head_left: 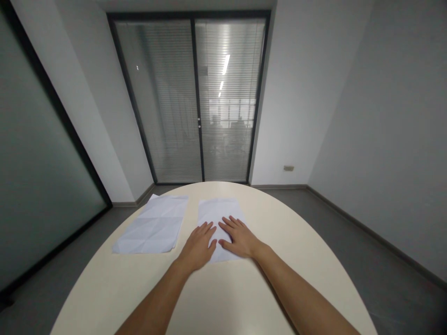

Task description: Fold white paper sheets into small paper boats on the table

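Observation:
A single white sheet of paper point(220, 209) lies in front of me on the round cream table. Both palms face down on it. My left hand point(197, 246) rests over its left near part, fingers stretched out and slightly apart. My right hand point(240, 237) lies flat across its right side, fingers spread and pointing up and left. The two thumbs nearly meet over the middle of the sheet. Left of my left hand sits a stack of creased white sheets point(150, 228), with fold lines on the top one; neither hand touches it.
The round table point(220, 302) has a curved edge on both sides. Beyond it stands a glass door point(167, 102) with blinds and a dark frame. A frosted glass panel point(38, 163) is at the left, and a wall socket point(288, 168) sits low on the back wall.

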`<state>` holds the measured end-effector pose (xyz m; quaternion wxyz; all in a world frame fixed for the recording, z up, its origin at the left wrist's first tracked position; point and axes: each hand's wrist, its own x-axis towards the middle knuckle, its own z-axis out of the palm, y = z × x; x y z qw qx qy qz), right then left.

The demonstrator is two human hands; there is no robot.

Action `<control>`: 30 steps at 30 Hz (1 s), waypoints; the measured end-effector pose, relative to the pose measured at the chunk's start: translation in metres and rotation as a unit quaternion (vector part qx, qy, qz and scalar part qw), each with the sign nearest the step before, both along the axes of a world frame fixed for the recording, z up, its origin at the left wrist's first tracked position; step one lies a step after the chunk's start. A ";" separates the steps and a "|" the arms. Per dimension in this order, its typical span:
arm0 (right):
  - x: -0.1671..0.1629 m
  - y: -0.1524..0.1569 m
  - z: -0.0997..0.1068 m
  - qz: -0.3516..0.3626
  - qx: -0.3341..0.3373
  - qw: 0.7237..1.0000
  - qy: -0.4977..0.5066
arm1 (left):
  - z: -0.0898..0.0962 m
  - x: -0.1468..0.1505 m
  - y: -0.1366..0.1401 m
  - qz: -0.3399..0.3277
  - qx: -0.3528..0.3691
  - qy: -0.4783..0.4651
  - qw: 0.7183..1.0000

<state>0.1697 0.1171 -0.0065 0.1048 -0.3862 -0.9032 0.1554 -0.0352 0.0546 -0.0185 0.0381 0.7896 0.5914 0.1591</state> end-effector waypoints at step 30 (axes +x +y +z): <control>0.001 -0.008 0.007 -0.022 0.013 1.000 0.018 | 0.005 0.000 -0.005 -0.025 -0.006 -0.013 1.000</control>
